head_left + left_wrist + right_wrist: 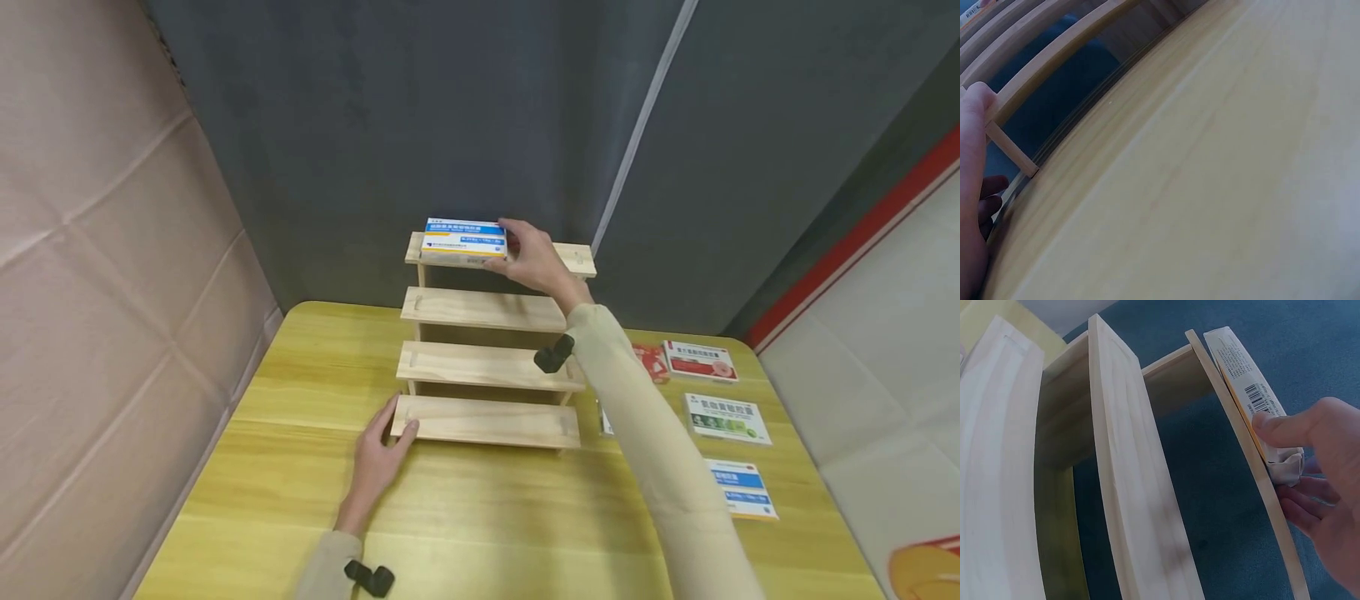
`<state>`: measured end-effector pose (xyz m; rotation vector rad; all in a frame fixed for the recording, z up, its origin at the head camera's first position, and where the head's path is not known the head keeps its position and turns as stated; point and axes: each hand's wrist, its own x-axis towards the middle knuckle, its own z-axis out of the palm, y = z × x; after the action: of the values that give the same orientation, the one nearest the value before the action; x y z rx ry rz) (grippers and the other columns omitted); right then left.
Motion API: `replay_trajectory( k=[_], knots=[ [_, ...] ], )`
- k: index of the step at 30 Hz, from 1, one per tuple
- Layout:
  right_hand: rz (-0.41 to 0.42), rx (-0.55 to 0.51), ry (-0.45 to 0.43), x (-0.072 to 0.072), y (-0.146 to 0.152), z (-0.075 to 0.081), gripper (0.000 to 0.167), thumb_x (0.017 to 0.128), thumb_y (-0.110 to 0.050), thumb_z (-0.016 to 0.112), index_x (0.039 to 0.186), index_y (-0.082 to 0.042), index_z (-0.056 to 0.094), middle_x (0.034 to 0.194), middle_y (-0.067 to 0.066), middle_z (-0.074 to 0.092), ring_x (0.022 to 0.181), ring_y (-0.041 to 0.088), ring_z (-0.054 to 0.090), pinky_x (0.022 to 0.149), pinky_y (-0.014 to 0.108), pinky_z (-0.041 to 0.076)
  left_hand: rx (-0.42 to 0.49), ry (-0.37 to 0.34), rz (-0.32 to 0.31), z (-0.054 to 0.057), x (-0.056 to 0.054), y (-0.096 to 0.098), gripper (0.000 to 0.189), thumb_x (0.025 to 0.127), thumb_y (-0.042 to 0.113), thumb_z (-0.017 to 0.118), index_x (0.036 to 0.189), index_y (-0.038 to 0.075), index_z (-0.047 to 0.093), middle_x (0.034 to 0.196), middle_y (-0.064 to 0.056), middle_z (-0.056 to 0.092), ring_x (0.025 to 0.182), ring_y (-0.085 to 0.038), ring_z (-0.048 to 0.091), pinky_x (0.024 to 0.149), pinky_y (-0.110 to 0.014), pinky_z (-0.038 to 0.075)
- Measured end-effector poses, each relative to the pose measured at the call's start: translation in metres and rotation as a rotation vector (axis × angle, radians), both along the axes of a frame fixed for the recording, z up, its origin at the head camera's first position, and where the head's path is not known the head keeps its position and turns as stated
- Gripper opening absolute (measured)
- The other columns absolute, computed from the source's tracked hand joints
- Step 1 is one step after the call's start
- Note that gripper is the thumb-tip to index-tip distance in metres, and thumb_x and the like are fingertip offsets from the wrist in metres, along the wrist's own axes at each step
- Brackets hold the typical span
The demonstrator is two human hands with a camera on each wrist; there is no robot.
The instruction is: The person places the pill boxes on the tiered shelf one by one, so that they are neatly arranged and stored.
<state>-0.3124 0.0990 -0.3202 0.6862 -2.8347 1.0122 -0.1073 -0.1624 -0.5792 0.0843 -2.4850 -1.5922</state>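
A stepped wooden display rack (487, 362) stands on the table. On the left part of its top step lies a white medicine box (463, 242) with blue and orange print. My right hand (534, 257) holds this box by its right end; in the right wrist view the thumb presses the box's barcoded side (1254, 387), with other fingers at its crumpled end flap. My left hand (378, 454) grips the left end of the lowest step (487, 422). In the left wrist view, the left thumb (982, 97) lies against that step's edge and the fingers are partly hidden.
On the right of the yellow wooden table (300, 375) lie a red-and-white box (701, 361), a green-and-white box (726, 418) and a blue-and-white box (742, 490). A red packet (651, 362) is partly behind the right sleeve. A dark curtain (420, 125) hangs behind the rack.
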Motion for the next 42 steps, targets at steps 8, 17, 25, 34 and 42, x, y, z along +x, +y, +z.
replay_trajectory(
  k=[8, 17, 25, 34, 42],
  knots=[
    [-0.015, -0.012, -0.033, 0.002, 0.011, -0.002, 0.09, 0.087, -0.031, 0.081, 0.157, -0.003, 0.032, 0.152, 0.02, 0.045, 0.13, 0.034, 0.058, 0.116, 0.046, 0.044, -0.002, -0.018, -0.006, 0.0, 0.001, 0.001, 0.069, 0.096, 0.045, 0.068, 0.156, 0.024, 0.041, 0.16, -0.013, 0.041, 0.148, -0.041, 0.036, 0.121, -0.065, 0.027],
    [-0.035, -0.029, -0.046, 0.006, 0.029, -0.002, 0.093, 0.085, -0.036, 0.082, 0.157, -0.004, 0.033, 0.159, 0.015, 0.041, 0.13, 0.032, 0.058, 0.112, 0.046, 0.049, -0.002, -0.002, -0.017, 0.0, 0.0, 0.0, 0.068, 0.097, 0.043, 0.067, 0.156, 0.024, 0.04, 0.159, -0.016, 0.043, 0.146, -0.044, 0.038, 0.12, -0.067, 0.029],
    [-0.05, -0.001, -0.005, 0.014, 0.045, 0.002, 0.091, 0.086, -0.034, 0.082, 0.157, -0.004, 0.033, 0.159, 0.015, 0.042, 0.132, 0.033, 0.056, 0.112, 0.048, 0.048, -0.008, -0.004, -0.015, -0.001, -0.002, -0.001, 0.068, 0.097, 0.045, 0.066, 0.157, 0.025, 0.04, 0.159, -0.015, 0.042, 0.146, -0.044, 0.038, 0.119, -0.068, 0.029],
    [-0.072, -0.018, -0.008, 0.021, 0.066, 0.007, 0.09, 0.087, -0.034, 0.081, 0.158, -0.005, 0.032, 0.157, 0.016, 0.042, 0.133, 0.036, 0.053, 0.113, 0.053, 0.046, -0.006, 0.006, -0.016, -0.003, -0.004, -0.003, 0.069, 0.097, 0.043, 0.067, 0.157, 0.022, 0.04, 0.159, -0.015, 0.042, 0.147, -0.044, 0.037, 0.12, -0.066, 0.029],
    [-0.099, -0.055, 0.025, 0.029, 0.088, 0.005, 0.089, 0.086, -0.034, 0.081, 0.157, -0.005, 0.034, 0.157, 0.016, 0.045, 0.135, 0.038, 0.051, 0.113, 0.055, 0.045, -0.013, 0.004, -0.006, -0.002, -0.005, -0.001, 0.069, 0.097, 0.044, 0.067, 0.156, 0.023, 0.04, 0.159, -0.015, 0.042, 0.147, -0.044, 0.037, 0.12, -0.067, 0.029]
  ],
)
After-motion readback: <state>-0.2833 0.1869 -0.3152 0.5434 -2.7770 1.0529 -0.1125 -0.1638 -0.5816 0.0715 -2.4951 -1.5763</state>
